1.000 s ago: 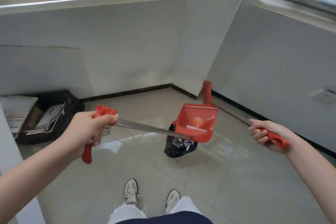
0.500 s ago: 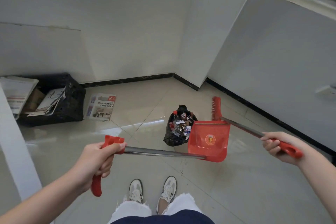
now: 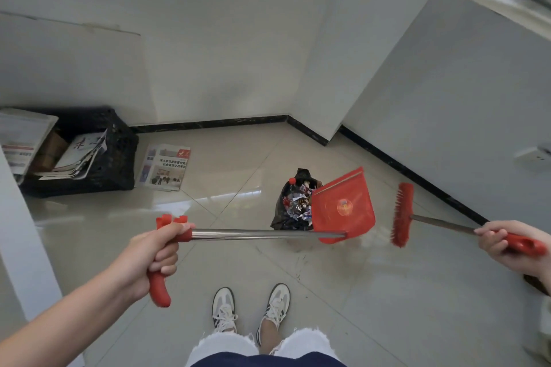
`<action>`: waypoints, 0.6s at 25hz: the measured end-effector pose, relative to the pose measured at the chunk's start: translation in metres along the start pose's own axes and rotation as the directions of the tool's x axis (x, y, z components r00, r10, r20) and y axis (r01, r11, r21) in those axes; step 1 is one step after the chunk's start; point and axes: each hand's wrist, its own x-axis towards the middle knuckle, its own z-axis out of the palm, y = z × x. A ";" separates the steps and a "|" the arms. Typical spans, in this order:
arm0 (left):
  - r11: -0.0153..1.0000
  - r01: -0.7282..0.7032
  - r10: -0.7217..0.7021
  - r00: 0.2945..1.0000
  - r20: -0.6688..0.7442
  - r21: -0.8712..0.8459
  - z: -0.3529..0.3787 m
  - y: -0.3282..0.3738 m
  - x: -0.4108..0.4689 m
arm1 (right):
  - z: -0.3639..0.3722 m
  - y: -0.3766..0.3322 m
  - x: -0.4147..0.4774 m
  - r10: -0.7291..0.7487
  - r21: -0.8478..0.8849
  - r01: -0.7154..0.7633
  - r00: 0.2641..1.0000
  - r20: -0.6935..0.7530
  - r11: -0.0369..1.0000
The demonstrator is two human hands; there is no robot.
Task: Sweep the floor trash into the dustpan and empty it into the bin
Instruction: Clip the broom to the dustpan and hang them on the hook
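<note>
The dustpan [image 3: 343, 208] hangs tilted at centre frame, its long handle running level leftward to the left hand [image 3: 152, 250], which grips the red end. The full bin [image 3: 290, 211] stands at the pan's left edge. Far right, the right hand [image 3: 507, 244] clasps the broom [image 3: 402, 214].

Bare floor [image 3: 387, 292] around trash bag [image 3: 287, 211]; crate [image 3: 116, 158], newspaper [image 3: 164, 167] crowd the left.

the bin bag [image 3: 281, 213] is black, stuffed with many-coloured scraps [image 3: 299, 206]. just right of it the dustpan [image 3: 356, 191] is red, with a round yellow emblem [image 3: 344, 207] and a silver shaft [image 3: 253, 234]. further right the broom [image 3: 402, 214] is red too. left of the bag are a black crate [image 3: 119, 158] and a white, red-titled newspaper [image 3: 164, 167].
</note>
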 end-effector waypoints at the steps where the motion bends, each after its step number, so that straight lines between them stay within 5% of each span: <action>1: 0.996 0.045 -0.046 0.999 -0.004 -0.075 -0.005 -0.003 0.008 | -0.006 0.000 -0.002 0.001 0.006 -0.001 1.000 -0.004 1.000; 7: 0.903 0.297 -0.302 0.953 0.031 -0.309 -0.031 -0.052 0.033 | -0.023 0.007 -0.017 0.041 0.018 -0.040 0.998 -0.047 0.999; 15: 0.907 0.340 -0.384 0.909 -0.159 -0.248 -0.033 -0.114 0.032 | 0.014 0.022 -0.030 0.044 0.021 -0.044 0.999 0.021 0.999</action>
